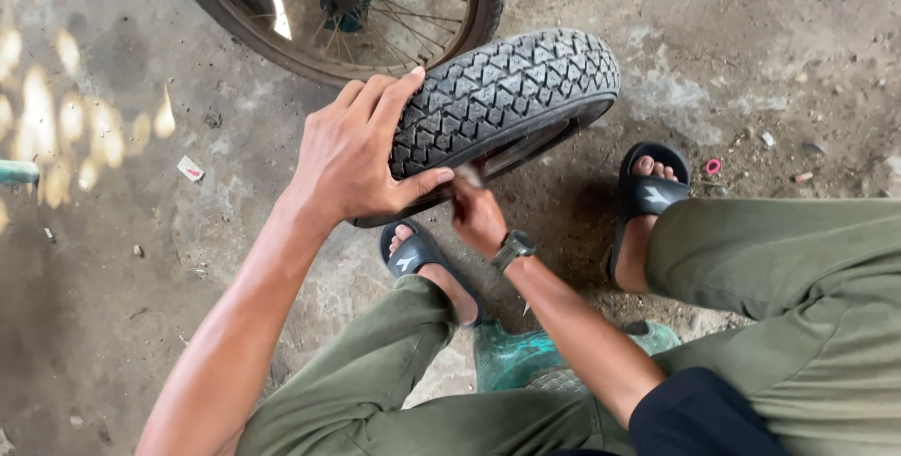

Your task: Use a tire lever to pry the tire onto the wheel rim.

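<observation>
i see my left hand [352, 151] clamped over the tyre [502, 95], fingers on the tread, thumb under its rim. my right hand [477, 217] sits just below the rim, fingers hidden, grip unclear. the tyre stands on the floor [113, 259] between my sandals.

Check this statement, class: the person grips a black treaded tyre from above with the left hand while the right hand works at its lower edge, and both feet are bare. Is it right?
Not quite. The left hand grips the tyre and the right hand works at its lower edge, but the feet wear black sandals, as the head view shows.
</observation>
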